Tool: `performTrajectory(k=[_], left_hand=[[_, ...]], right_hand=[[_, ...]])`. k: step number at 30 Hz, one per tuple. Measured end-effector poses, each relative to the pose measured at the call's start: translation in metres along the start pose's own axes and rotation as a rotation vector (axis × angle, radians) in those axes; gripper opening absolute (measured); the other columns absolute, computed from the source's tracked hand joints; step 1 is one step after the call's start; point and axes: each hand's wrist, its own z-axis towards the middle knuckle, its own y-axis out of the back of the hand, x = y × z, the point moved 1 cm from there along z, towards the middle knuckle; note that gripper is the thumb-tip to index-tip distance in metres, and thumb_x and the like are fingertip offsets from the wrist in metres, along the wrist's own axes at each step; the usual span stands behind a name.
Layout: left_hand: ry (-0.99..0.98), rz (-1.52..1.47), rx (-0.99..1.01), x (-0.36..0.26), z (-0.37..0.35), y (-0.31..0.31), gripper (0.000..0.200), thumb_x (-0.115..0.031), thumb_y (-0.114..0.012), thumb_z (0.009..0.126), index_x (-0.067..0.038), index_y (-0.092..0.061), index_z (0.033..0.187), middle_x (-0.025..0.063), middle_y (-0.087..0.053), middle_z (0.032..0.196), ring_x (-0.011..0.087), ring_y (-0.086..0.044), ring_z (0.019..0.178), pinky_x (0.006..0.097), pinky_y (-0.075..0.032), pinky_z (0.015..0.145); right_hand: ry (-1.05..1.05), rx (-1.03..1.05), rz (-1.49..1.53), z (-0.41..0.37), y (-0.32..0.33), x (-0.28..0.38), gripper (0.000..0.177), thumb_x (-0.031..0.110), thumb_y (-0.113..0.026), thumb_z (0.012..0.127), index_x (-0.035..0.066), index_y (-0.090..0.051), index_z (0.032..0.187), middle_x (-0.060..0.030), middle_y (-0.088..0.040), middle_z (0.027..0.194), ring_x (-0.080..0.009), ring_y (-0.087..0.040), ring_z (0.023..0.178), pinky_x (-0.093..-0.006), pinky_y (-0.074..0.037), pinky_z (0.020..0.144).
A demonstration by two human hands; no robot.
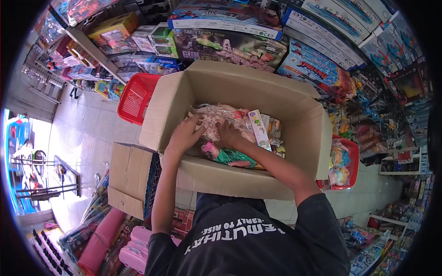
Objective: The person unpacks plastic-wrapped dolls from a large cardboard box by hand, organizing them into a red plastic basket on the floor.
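A large open cardboard box (230,184) stands before me with its flaps folded outward. Inside lie clear-wrapped toys, among them a doll-like package with a pale red-patterned part (211,120). My left hand (188,132) rests on the left edge of this package, fingers spread. Just to its right, my right hand (231,137) presses on the same package with its fingers apart. A narrow white box with colourful letters (260,129) leans to the right of it. Nearest me in the box is a toy with green wrapping (232,156). The lower layers are hidden.
Red plastic baskets flank the box, one on the left (134,99) and one holding wrapped toys on the right (353,161). A smaller cardboard box (129,177) stands at the left. Boxed toys (230,48) are stacked behind. A pink case (136,250) is low on the left.
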Motion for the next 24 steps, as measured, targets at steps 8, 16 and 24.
performTrajectory(k=[8, 16, 24], left_hand=[[-0.032, -0.224, -0.205, -0.021, -0.016, 0.013, 0.027, -0.024, -0.055, 0.092, 0.001, -0.061, 0.102, 0.0183, -0.066, 0.086, 0.0291, -0.066, 0.078, 0.0368, -0.05, 0.071], [0.106, -0.812, -0.434, -0.022, -0.04, 0.013, 0.04, -0.035, -0.041, 0.101, 0.0, -0.06, 0.103, 0.0071, -0.063, 0.089, 0.0134, -0.061, 0.082, 0.0258, -0.048, 0.074], [0.219, -1.029, -0.01, -0.055, -0.042, -0.037, 0.071, -0.06, -0.024, 0.097, -0.002, -0.039, 0.134, 0.0128, -0.05, 0.129, 0.0209, -0.052, 0.115, 0.0364, -0.04, 0.1]], right_hand=[[0.104, 0.001, -0.054, -0.011, 0.052, -0.004, 0.054, 0.032, -0.064, 0.074, 0.005, -0.057, 0.119, -0.0202, -0.065, 0.105, -0.0353, -0.065, 0.097, -0.0444, -0.053, 0.084], [0.473, -0.051, 0.398, -0.119, 0.168, -0.062, 0.038, 0.015, -0.06, 0.073, 0.002, -0.057, 0.109, -0.0177, -0.064, 0.107, -0.0366, -0.062, 0.096, -0.0397, -0.048, 0.082], [1.101, -0.291, 0.361, -0.21, 0.236, -0.021, 0.029, -0.004, -0.061, 0.066, 0.007, -0.056, 0.092, -0.0136, -0.056, 0.127, -0.0344, -0.046, 0.126, -0.0435, -0.036, 0.102]])
